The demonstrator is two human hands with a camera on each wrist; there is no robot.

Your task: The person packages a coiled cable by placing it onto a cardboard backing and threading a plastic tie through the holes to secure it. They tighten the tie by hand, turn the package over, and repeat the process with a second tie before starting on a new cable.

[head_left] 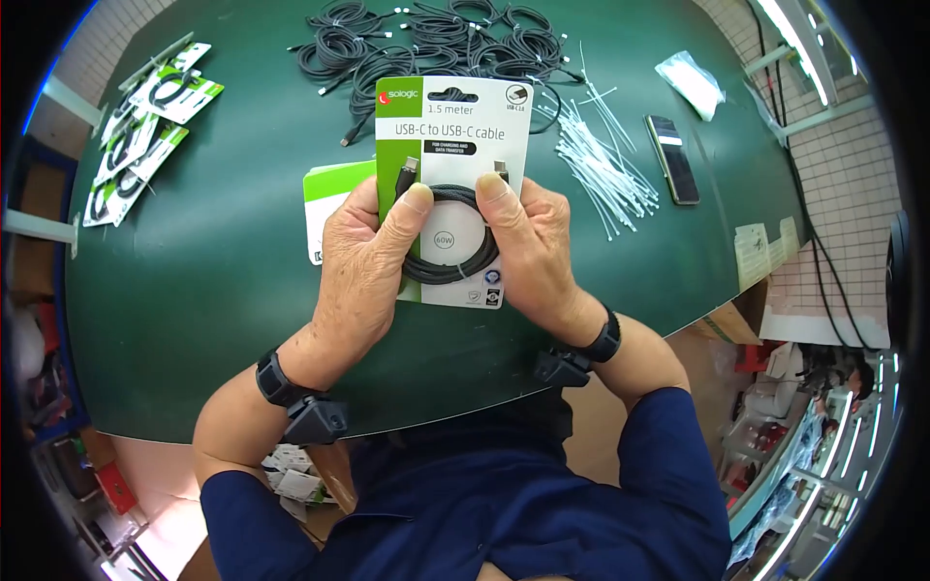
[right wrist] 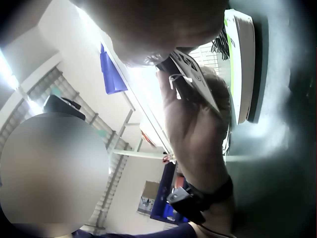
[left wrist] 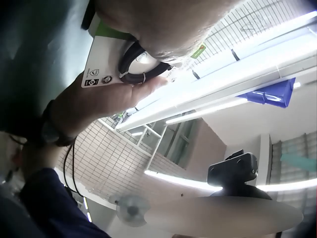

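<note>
Both hands hold up a white and green cable card (head_left: 397,136) above the table, its printed front towards the head camera. A coiled black cable (head_left: 441,273), bound with small ties, lies against the card. The left hand (head_left: 363,257) grips the card's left side, thumb on the coil's upper left. On the other side the right hand (head_left: 538,252) pinches card and coil, thumb near the right connector. In the left wrist view, the coil (left wrist: 130,64) and the card's lower corner (left wrist: 94,64) show between the hands. The right wrist view shows the card (right wrist: 198,82) edge-on.
Behind the card a stack of green and white cards (head_left: 320,213) lies on the green table (head_left: 194,320). Coiled black cables (head_left: 339,48) lie at the back, carded cables (head_left: 136,165) at left. White ties (head_left: 605,179), a phone (head_left: 673,160) and a plastic bag (head_left: 693,85) are at right.
</note>
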